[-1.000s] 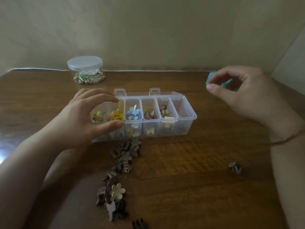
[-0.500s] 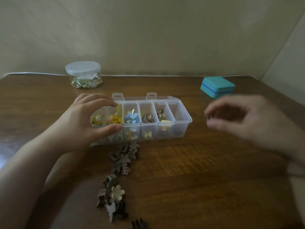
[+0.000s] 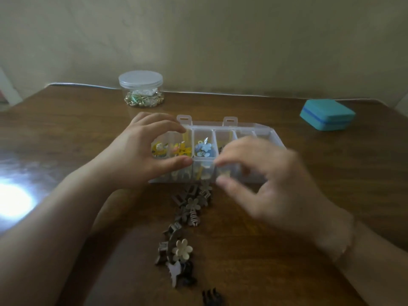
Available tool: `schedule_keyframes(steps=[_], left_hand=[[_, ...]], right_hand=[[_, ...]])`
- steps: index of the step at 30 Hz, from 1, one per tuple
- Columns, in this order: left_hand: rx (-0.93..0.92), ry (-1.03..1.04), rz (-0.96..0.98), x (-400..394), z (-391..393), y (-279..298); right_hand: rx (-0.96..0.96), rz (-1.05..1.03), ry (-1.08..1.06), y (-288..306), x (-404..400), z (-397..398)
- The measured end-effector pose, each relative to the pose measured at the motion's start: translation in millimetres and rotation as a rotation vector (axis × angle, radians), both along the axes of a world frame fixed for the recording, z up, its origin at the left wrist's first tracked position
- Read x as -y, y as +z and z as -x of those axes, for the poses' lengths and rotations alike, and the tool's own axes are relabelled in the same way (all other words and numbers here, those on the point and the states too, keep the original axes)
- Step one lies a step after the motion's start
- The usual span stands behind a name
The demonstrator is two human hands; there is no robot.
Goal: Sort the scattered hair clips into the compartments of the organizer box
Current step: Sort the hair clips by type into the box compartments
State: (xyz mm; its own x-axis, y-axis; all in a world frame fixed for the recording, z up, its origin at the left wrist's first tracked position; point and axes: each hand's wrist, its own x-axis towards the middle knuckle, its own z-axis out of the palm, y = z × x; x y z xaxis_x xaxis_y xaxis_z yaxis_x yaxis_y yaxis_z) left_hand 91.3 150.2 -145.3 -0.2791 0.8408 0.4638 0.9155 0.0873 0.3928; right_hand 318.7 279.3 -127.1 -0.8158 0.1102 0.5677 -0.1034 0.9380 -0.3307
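The clear organizer box [image 3: 254, 127] lies open mid-table. My left hand [image 3: 136, 157] grips its left end, thumb on the front wall and fingers over the back. Yellow clips [image 3: 180, 150] fill the left compartments and blue flower clips [image 3: 204, 149] the third. My right hand [image 3: 271, 184] is blurred, hovering over the box's right half and front wall, thumb and forefinger apart with nothing seen between them. A trail of brown clips [image 3: 192, 206] runs from the box toward me, ending at a cream flower clip [image 3: 182, 249] and a black claw clip [image 3: 210, 298].
A lidded clear jar [image 3: 140, 89] of small trinkets stands at the back left by the wall. A teal case [image 3: 327, 114] sits at the back right. Bright glare [image 3: 13, 199] marks the wooden table at the left.
My right hand swept from high at the right down and left to the box's right half. The left hand kept its hold on the box. The view shifted.
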Motion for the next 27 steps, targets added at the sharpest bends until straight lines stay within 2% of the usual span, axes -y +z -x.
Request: schedule_keyframes(steps=[4, 9, 11, 13, 15, 17, 21, 23, 25, 27], left_hand=[[-0.003, -0.002, -0.009, -0.3, 0.0, 0.0], [-0.001, 0.000, -0.002, -1.0, 1.0, -0.2], [0.011, -0.001, -0.003, -0.7, 1.5, 0.3], [0.022, 0.002, 0.007, -0.3, 1.8, 0.8], [0.029, 0.004, 0.014, -0.1, 1.5, 0.8], [0.031, 0.005, 0.013, -0.1, 1.6, 0.6], [0.029, 0.008, 0.022, 0.0, 3.2, 0.5], [0.031, 0.007, 0.022, 0.2, 3.4, 0.7], [0.033, 0.004, 0.017, 0.5, 3.1, 1.0], [0.033, 0.001, 0.017, 0.7, 2.4, 1.5]], right_hand=[[0.230, -0.167, -0.013, -17.9, 7.1, 7.5], [0.279, -0.275, 0.039, -21.7, 7.6, 8.6], [0.208, -0.209, 0.077, -15.4, 3.8, 4.4], [0.019, -0.093, 0.054, -3.9, -6.3, -3.0], [-0.231, -0.021, -0.086, 8.2, -22.6, -11.0], [-0.376, 0.070, -0.234, 14.9, -40.1, -17.5], [-0.270, 0.128, -0.395, 10.6, -61.7, -19.6], [-0.340, 0.075, -0.408, 9.1, -60.3, -18.4], [-0.434, -0.037, -0.328, 9.3, -47.8, -15.1], [-0.365, -0.103, -0.140, 5.0, -29.3, -8.9]])
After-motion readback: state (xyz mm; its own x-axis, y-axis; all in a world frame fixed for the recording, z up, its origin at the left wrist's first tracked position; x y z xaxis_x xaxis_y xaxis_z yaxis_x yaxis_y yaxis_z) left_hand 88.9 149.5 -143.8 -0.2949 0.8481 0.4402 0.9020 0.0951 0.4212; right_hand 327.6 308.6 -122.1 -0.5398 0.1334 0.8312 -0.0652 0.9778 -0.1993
